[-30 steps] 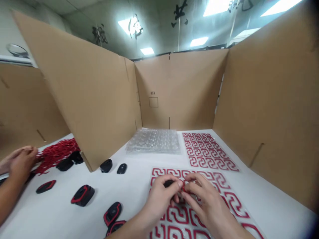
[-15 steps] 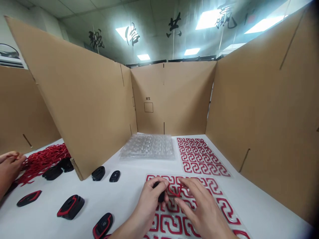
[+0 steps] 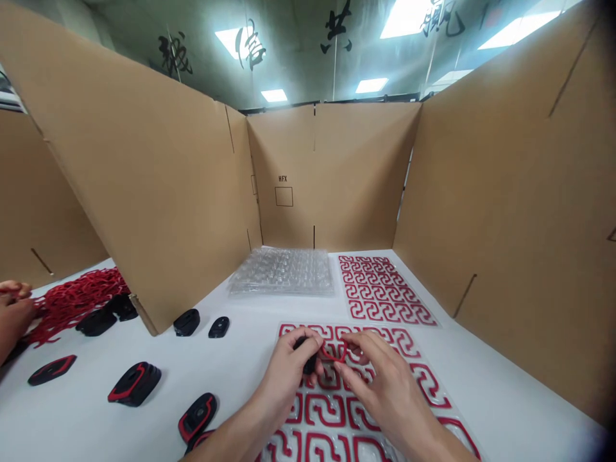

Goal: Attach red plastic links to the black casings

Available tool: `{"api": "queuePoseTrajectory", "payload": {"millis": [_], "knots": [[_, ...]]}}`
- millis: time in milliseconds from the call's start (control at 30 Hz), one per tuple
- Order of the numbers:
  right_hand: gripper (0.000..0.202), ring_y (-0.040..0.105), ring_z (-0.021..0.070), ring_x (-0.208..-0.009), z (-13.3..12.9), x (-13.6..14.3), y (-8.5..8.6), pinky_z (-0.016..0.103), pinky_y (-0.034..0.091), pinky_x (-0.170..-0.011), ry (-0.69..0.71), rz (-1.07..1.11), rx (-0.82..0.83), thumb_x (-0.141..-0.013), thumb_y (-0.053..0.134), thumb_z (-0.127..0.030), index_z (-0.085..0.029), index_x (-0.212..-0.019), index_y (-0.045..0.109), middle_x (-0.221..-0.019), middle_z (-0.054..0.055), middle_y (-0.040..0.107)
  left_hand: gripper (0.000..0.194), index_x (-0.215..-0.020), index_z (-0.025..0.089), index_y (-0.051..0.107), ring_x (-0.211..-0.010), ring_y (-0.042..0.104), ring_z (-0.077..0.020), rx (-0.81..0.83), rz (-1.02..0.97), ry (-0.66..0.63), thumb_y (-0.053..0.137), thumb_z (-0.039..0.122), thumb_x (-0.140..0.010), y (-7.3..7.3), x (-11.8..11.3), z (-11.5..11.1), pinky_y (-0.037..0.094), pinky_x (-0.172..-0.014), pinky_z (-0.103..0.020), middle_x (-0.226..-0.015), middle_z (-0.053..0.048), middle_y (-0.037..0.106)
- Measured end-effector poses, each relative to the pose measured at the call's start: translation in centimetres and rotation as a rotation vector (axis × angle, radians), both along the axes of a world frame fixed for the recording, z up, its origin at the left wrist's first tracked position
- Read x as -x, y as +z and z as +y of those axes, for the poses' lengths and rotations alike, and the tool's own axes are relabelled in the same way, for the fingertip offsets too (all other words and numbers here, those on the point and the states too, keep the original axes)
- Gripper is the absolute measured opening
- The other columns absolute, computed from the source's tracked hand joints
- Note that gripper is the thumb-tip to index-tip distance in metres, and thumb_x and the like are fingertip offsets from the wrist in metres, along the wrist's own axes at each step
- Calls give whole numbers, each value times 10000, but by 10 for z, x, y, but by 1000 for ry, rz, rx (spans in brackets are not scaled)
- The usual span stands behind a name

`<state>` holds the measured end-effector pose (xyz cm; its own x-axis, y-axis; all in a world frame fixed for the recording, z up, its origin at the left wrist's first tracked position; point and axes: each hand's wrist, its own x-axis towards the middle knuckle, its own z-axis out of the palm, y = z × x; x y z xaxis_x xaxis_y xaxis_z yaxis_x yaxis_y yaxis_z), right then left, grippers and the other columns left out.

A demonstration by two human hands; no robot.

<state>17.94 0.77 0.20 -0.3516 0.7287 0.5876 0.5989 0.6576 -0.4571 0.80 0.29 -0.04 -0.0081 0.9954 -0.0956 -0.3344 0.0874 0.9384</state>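
Observation:
My left hand (image 3: 293, 359) is closed round a small black part (image 3: 308, 356), over the near plastic tray (image 3: 325, 410) of red curved strips. Between my two hands hangs a thin red strip (image 3: 334, 353), curved into a U. Its left end meets the fingertips of my left hand. At its right end, the fingers of my right hand (image 3: 385, 378) pinch it. My fingers hide much of the black part.
Black parts with red trim (image 3: 135, 384) and plain black ones (image 3: 187, 322) lie on the left. Behind are stacked clear trays (image 3: 283, 272) and another tray of red strips (image 3: 385, 289). Cardboard walls (image 3: 332, 173) surround the table. Another person's hand (image 3: 14, 317) is beside a red pile (image 3: 79, 298) at far left.
The view has tilted down slightly. The fingers of my right hand have closed on the red strip's right end. My left hand still holds the black part.

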Motion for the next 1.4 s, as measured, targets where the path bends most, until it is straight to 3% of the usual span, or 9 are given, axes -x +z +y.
{"api": "queuePoseTrajectory", "payload": {"millis": [267, 467, 633, 733, 833, 933, 1100, 1233, 1400], "knots": [[146, 628, 223, -902, 1, -4, 15, 324, 473, -788, 41, -143, 218, -820, 658, -185, -223, -958, 628, -956, 45, 672, 249, -689, 175, 579, -447, 485, -87, 33, 88, -55, 700, 392, -695, -2, 0, -1, 354, -407, -178, -534, 45, 558], [175, 637, 228, -892, 8, -9, 14, 308, 454, -766, -11, -169, 309, -815, 643, -241, -217, -989, 639, -949, 49, 697, 421, -864, 173, 641, -548, 536, -108, -9, 25, 93, 633, 577, -746, -1, 0, 3, 381, -438, -201, -742, 11, 612], [87, 609, 183, -644, 11, -7, 6, 273, 418, -595, -29, -171, 375, -825, 623, -257, -210, -897, 634, -709, -1, 661, 317, -794, 175, 625, -601, 520, -117, -30, 114, 97, 661, 482, -725, -5, 5, 7, 382, -512, -206, -703, 16, 594], [180, 614, 178, -675, 11, -8, 7, 279, 446, -645, -48, -11, 311, -874, 596, -344, -210, -994, 615, -742, 2, 659, 257, -795, 179, 621, -653, 518, -132, -81, 178, 123, 622, 433, -751, -10, 6, 10, 408, -593, -226, -705, 15, 584], [309, 624, 189, -762, 11, -10, 10, 291, 475, -725, -45, 199, 241, -859, 620, -432, -213, -1076, 592, -832, 22, 662, 227, -806, 192, 602, -658, 525, -150, -139, 340, 102, 521, 403, -823, -11, 6, 10, 405, -610, -247, -707, 9, 585], [350, 612, 183, -731, 17, -12, 4, 282, 481, -689, -35, 374, 287, -852, 605, -467, -203, -1079, 571, -801, 15, 634, 210, -823, 203, 611, -740, 574, -186, -280, 729, 40, 442, 314, -879, -9, 7, 5, 416, -685, -283, -770, -23, 640], [237, 529, 156, -563, 37, -11, -18, 252, 406, -534, 44, 239, 547, -750, 654, -414, -200, -791, 559, -608, -29, 567, 150, -846, 206, 661, -884, 621, -255, -408, 1272, -121, 518, 243, -820, -8, 4, -6, 435, -779, -338, -922, -82, 692], [310, 512, 159, -598, 41, -14, -17, 250, 387, -549, 29, 253, 536, -838, 515, -461, -203, -667, 525, -616, -12, 551, 157, -846, 222, 667, -846, 634, -230, -403, 1270, -86, 518, 272, -840, -5, 5, -6, 445, -752, -313, -889, -53, 703], [174, 513, 146, -592, 33, -21, -1, 232, 359, -551, 111, -25, 575, -808, 549, -277, -183, -673, 606, -616, -15, 605, 144, -844, 227, 652, -849, 629, -210, -398, 1182, -94, 508, 226, -834, -2, 5, -9, 442, -752, -295, -878, -30, 701]]}}
